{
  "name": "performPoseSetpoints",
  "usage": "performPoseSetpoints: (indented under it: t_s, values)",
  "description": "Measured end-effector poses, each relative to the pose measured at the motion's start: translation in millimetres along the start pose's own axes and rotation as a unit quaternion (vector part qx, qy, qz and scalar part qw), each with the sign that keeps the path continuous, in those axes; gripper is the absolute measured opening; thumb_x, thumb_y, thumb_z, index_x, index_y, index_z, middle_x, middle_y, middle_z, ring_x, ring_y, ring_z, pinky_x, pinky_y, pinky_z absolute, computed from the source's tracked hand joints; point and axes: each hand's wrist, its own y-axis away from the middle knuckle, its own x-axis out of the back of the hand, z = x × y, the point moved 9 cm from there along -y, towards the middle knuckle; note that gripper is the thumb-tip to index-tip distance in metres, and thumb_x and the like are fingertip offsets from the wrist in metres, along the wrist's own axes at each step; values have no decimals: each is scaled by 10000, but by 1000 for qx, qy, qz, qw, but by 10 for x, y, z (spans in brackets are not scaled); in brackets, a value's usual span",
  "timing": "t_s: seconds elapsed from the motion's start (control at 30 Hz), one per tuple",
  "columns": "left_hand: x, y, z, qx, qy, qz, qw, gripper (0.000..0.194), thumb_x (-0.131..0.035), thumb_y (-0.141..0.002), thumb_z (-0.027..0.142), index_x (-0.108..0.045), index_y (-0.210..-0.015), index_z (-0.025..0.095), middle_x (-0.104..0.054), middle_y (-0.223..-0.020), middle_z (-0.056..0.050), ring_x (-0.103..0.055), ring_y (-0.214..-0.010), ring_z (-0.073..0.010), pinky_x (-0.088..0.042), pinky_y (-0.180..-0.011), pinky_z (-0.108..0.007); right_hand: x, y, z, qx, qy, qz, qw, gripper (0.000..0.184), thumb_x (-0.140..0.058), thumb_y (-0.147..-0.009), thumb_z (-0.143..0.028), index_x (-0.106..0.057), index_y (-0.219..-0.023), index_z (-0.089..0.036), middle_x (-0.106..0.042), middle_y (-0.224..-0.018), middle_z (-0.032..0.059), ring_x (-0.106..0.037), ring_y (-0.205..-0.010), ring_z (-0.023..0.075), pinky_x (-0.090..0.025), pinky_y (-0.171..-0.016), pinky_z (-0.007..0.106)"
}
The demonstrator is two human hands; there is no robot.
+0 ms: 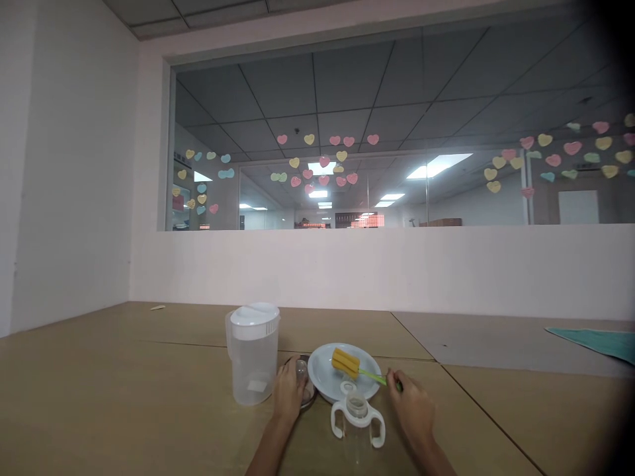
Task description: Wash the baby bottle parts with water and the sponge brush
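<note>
My right hand [411,404] is closed on the green handle of a bottle brush [346,363]. The brush's yellow sponge head rests on or just over a pale, shallow bowl [320,370]. My left hand [289,391] has its fingers around a clear dome-shaped cap [301,369], at a dark-rimmed round dish [310,395] left of the bowl; part of the grip is hidden. Between my hands stands a clear baby bottle [357,430] with two white handles and an uncapped mouth. A small white ring-like piece [348,387] shows at the bowl's near edge.
A translucent pitcher [254,363] with a white lid stands left of my left hand. At the far right lies a teal cloth [595,342]. A small pale scrap [157,307] is at the back left. A wall [317,268] with a window borders the tabletop.
</note>
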Motion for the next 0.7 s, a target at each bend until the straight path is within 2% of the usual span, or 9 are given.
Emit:
performPoseSetpoints:
  t_s: [0.13, 0.27, 0.4, 0.47, 0.53, 0.6, 0.7]
  values:
    - [-146, 14, -39, 10, -9, -48, 999, 494, -483, -734, 160, -488, -1227, 156, -600, -1210, -92, -522, -1151, -216, -386, -978, -325, 4, 0, -7, -4, 3, -5, 1000, 546, -269, -925, -442, -695, -673, -213, -683, -603, 66, -597, -480, 165, -261, -461, 257]
    - [-182, 15, -46, 12, -14, -62, 998, 547, -496, -682, 100, -487, -1225, 168, -578, -1243, -87, -509, -1178, -207, -369, -998, -311, 8, -2, -8, -14, 0, -7, 1000, 563, -257, -919, -453, -703, -676, -210, -684, -598, 68, -596, -474, 160, -253, -457, 259]
    - [11, 1, 110, -12, 3, -2, 1000, 524, -455, -698, 78, -493, -1216, 150, -563, -1237, -104, -501, -1172, -216, -367, -1005, -349, 16, -19, -13, -20, -15, -20, 1000, 560, -258, -916, -459, -689, -658, -211, -692, -618, 70, -604, -498, 160, -252, -465, 253]
    - [135, 6, 248, -28, 32, 37, 998, 442, -406, -760, 109, -521, -1183, 164, -584, -1189, -97, -519, -1136, -218, -389, -981, -371, 15, -32, 20, -38, -25, -34, 998, 550, -260, -915, -453, -682, -657, -212, -689, -610, 74, -598, -491, 164, -251, -465, 252]
    - [197, 9, 418, -52, 66, 53, 995, 380, -392, -797, 154, -555, -1139, 181, -608, -1137, -88, -538, -1095, -222, -406, -960, -385, 16, -42, 80, -68, -40, -45, 996, 538, -265, -911, -453, -681, -668, -214, -693, -621, 75, -593, -486, 166, -255, -463, 249]
    - [129, -11, 603, -80, 88, 14, 993, 343, -375, -823, 176, -585, -1094, 190, -626, -1097, -81, -548, -1070, -222, -405, -961, -398, 12, -48, 140, -97, -56, -52, 992, 528, -273, -905, -464, -681, -675, -220, -698, -635, 74, -589, -484, 167, -260, -458, 245]
    - [-140, -74, 824, -104, 90, -96, 986, 314, -397, -825, 187, -621, -1045, 201, -644, -1078, -62, -550, -1071, -208, -393, -977, -373, -2, -51, 192, -120, -66, -60, 989, 525, -281, -894, -487, -675, -663, -228, -693, -620, 74, -582, -477, 173, -256, -448, 243]
